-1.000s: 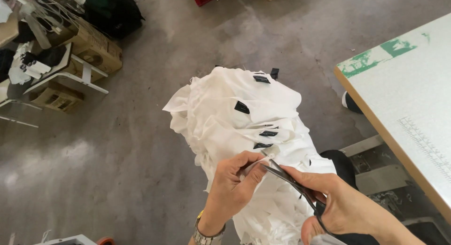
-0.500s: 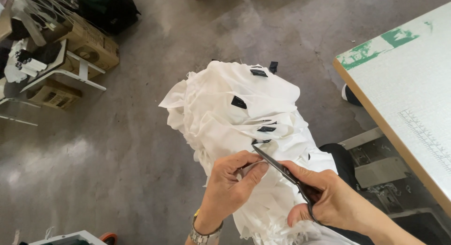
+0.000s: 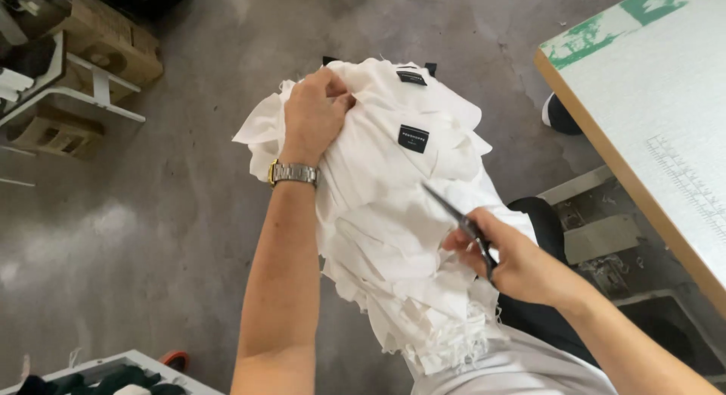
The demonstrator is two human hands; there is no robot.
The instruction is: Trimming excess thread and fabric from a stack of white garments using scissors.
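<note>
The left arm stretches straight toward 12 o'clock, its left hand (image 3: 316, 111) curled palm down, fingers bunched in a grip. The right forearm enters from 4 o'clock, the right hand (image 3: 514, 260) closed, knuckles toward 10 o'clock.

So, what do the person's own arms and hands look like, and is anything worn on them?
Both forearms are bare, with no sleeves in view. The left hand has no glove; a metal-link wristwatch with a gold-coloured case sits at its wrist. The right hand is also bare, with no ring or band visible.
</note>
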